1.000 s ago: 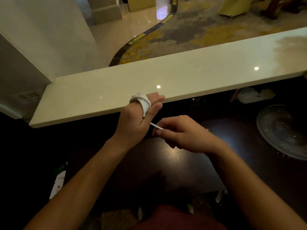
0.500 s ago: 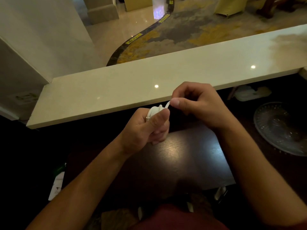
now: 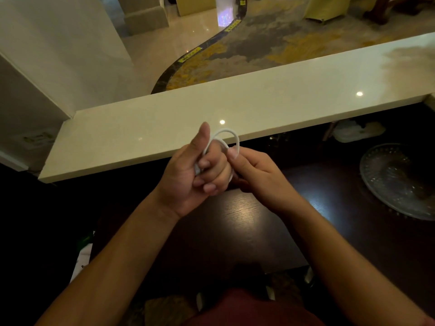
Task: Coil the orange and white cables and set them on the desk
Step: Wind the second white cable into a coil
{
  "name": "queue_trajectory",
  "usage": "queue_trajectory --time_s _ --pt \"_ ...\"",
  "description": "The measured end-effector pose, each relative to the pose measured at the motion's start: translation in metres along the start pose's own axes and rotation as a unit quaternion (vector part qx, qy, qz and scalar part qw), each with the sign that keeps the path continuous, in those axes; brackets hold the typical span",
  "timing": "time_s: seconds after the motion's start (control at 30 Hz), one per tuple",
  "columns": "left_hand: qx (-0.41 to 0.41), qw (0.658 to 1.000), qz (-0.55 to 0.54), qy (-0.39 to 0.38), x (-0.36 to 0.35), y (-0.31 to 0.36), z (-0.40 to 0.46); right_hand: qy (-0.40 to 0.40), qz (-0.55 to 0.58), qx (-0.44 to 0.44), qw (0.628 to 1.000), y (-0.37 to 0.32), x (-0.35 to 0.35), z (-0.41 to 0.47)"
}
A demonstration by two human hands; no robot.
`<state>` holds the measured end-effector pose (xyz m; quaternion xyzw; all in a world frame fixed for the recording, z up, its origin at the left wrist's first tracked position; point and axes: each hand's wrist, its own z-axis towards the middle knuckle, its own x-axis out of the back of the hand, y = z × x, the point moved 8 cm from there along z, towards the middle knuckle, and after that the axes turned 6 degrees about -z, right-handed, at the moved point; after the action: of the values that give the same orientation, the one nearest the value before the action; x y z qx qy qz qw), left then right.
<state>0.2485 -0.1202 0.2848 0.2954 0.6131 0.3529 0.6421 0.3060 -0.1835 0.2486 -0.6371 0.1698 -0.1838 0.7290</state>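
One head-worn camera looks forward and down, close over the dark desk [image 3: 247, 220] toward the pale counter [image 3: 259, 109].

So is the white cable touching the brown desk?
Apart. The head view shows the white cable looped in both hands, held above the dark desk.

Glossy pale stone ledge [image 3: 259, 102] at far side. Dark wood-grain desk [image 3: 235, 222], semi-gloss. Clear cut-glass dish [image 3: 400, 182] at right; smooth white cable [image 3: 229, 132].
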Motion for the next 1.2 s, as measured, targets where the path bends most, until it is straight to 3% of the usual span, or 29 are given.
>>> queue_trajectory --time_s 0.3,0.5,0.6,0.73,0.83,1.0,1.2 --pt "0.049 0.998 0.030 0.016 0.008 -0.004 -0.004 0.034 -0.051 0.028 0.998 -0.001 -0.002 -0.002" --pt "0.112 0.993 -0.036 0.006 0.006 -0.004 0.001 0.040 0.046 0.052 0.997 -0.004 -0.009 -0.007" --pt "0.121 0.991 -0.014 0.051 0.015 -0.006 0.004 0.067 0.052 0.059 0.995 -0.005 -0.007 -0.006" --pt "0.076 0.975 0.074 0.197 0.045 0.001 -0.002 0.089 0.014 0.046 0.995 -0.004 -0.007 -0.006" --pt "0.018 0.983 0.065 0.174 0.028 0.016 0.005 0.106 0.013 0.036 0.994 -0.010 -0.001 -0.001" --pt "-0.016 0.977 0.032 0.209 0.021 0.029 0.003 0.102 0.092 0.033 0.990 -0.017 0.016 0.003" --pt "-0.067 0.982 -0.083 0.156 0.014 0.028 0.001 0.172 -0.045 0.057 0.982 -0.001 0.017 -0.001"
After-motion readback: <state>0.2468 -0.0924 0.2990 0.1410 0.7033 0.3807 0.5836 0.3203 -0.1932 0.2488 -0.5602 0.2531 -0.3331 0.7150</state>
